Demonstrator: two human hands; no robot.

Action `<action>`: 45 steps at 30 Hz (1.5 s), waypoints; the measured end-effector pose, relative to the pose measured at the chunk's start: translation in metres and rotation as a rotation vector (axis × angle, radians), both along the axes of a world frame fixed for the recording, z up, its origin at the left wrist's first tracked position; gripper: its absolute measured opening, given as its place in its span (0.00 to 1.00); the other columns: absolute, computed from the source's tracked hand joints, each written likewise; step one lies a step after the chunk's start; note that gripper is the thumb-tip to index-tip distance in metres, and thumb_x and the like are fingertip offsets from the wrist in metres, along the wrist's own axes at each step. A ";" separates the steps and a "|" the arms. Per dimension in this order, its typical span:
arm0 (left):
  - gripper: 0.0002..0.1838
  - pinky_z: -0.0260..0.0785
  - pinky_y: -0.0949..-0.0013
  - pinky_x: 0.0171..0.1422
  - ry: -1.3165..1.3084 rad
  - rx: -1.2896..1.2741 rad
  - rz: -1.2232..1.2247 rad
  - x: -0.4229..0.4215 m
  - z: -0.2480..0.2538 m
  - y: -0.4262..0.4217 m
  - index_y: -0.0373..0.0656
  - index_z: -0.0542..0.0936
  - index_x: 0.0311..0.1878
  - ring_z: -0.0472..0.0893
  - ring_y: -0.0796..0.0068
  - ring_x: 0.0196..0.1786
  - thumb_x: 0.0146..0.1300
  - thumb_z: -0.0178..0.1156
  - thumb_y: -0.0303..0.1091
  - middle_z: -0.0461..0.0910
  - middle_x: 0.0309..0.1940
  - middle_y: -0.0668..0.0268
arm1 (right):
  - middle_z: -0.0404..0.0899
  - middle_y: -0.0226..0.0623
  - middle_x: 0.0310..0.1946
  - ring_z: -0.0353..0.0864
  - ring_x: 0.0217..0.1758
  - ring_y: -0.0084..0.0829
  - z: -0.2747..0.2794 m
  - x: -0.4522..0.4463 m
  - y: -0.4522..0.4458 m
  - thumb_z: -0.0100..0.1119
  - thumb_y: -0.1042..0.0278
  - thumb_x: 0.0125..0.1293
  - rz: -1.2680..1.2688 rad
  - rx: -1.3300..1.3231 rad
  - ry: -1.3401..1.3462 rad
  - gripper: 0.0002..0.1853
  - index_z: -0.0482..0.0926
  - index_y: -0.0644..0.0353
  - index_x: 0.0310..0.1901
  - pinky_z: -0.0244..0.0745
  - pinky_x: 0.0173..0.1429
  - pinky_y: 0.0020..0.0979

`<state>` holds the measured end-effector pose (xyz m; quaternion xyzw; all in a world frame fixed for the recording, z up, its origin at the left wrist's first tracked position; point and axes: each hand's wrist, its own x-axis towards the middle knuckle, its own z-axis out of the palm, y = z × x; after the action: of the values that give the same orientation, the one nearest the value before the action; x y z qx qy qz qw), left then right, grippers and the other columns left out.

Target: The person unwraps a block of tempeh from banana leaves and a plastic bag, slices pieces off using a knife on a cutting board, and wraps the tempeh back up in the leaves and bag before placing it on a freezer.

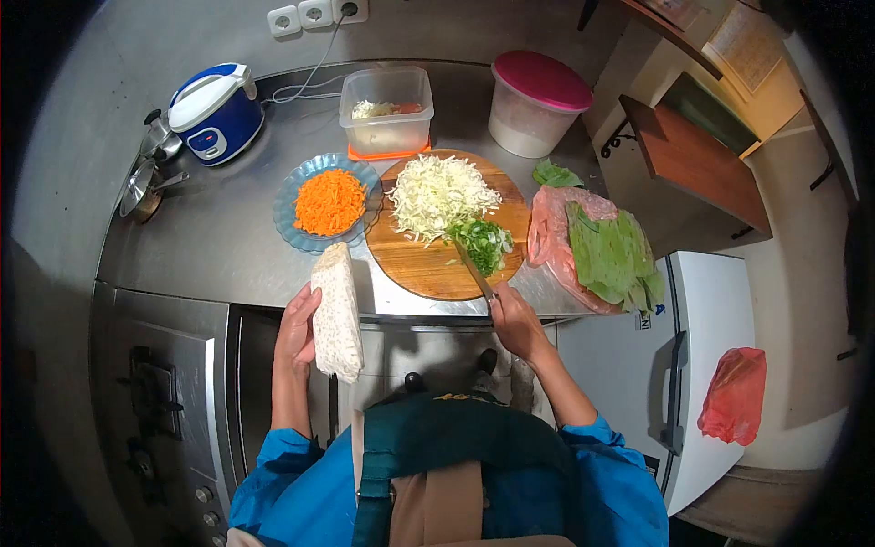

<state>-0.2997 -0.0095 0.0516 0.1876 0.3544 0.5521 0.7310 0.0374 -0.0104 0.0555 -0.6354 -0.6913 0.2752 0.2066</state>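
Observation:
My left hand [298, 326] is closed around a long pale block of tempeh [337, 314], held in front of the counter edge. In my right hand [516, 321] is a knife [476, 273], its blade reaching over the round wooden cutting board [401, 265] to the chopped green onion [484, 244]. Behind the green onion lies a heap of shredded cabbage [442, 196]. Left of the board, a glass plate [285, 211] holds shredded carrot [329, 202]. The blade tip is partly hidden by the greens.
A plastic container [386, 135] on an orange lid stands behind the board, beside a pink-lidded tub [533, 114]. A rice cooker [217, 117] and small pots [144, 187] are at left. Banana leaf [611, 253] lies on a red plastic bag [549, 228] at right.

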 end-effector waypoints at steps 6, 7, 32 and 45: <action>0.20 0.75 0.67 0.50 -0.008 -0.023 -0.005 0.002 -0.003 0.001 0.33 0.66 0.58 0.80 0.70 0.46 0.64 0.52 0.29 0.77 0.47 0.58 | 0.71 0.58 0.34 0.74 0.34 0.58 -0.020 -0.013 0.000 0.41 0.72 0.64 0.213 0.365 -0.112 0.08 0.64 0.67 0.41 0.73 0.35 0.51; 0.20 0.75 0.67 0.50 -0.003 -0.017 -0.008 0.004 -0.002 0.002 0.34 0.66 0.58 0.80 0.70 0.46 0.64 0.52 0.29 0.77 0.47 0.58 | 0.71 0.58 0.33 0.75 0.33 0.58 -0.024 -0.014 0.002 0.41 0.72 0.64 0.198 0.382 -0.134 0.08 0.64 0.68 0.41 0.73 0.33 0.50; 0.22 0.75 0.68 0.51 0.015 -0.006 -0.031 0.003 -0.001 0.000 0.33 0.65 0.60 0.80 0.71 0.46 0.64 0.53 0.30 0.76 0.49 0.58 | 0.71 0.54 0.29 0.75 0.32 0.55 -0.017 -0.008 -0.005 0.43 0.74 0.62 0.137 0.274 -0.150 0.06 0.64 0.65 0.40 0.71 0.34 0.48; 0.22 0.75 0.69 0.49 0.127 0.002 -0.126 0.018 0.005 0.007 0.34 0.65 0.59 0.80 0.72 0.45 0.63 0.54 0.31 0.77 0.48 0.59 | 0.72 0.61 0.33 0.74 0.35 0.62 -0.002 -0.005 0.005 0.41 0.72 0.63 0.143 0.083 -0.096 0.09 0.63 0.66 0.41 0.69 0.40 0.55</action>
<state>-0.2815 -0.0022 0.0566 0.2449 0.3872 0.4921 0.7402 0.0324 -0.0058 0.0535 -0.5879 -0.7547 0.2294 0.1793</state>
